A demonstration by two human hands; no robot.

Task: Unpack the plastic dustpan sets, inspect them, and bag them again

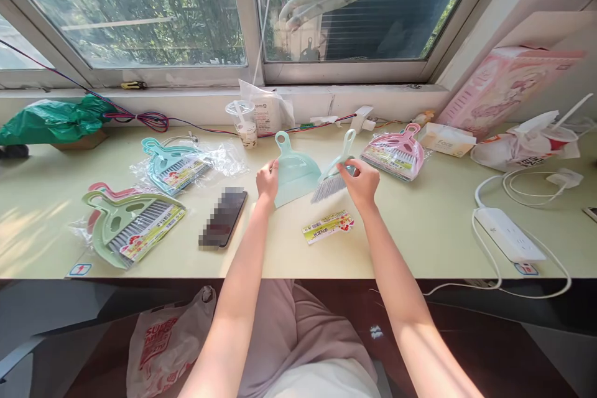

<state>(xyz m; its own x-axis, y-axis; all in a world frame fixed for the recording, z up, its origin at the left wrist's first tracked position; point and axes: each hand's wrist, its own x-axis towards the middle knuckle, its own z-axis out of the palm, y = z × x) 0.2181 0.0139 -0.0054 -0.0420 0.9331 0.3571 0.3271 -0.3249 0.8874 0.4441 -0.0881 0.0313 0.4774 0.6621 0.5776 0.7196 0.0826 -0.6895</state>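
Note:
My left hand is closed on the left edge of a pale mint dustpan, whose looped handle points toward the window. My right hand pinches a matching small hand brush near where its handle meets the head. The brush's grey bristles face down and left, by the dustpan's right side. Just below the brush, a printed yellow-green label card lies on the table. A dark phone rests left of my left forearm.
Packaged dustpan sets lie around: green and blue at left, pink at right. A plastic cup stands by the window. On the right are a tissue pack and a white power strip with loose cables.

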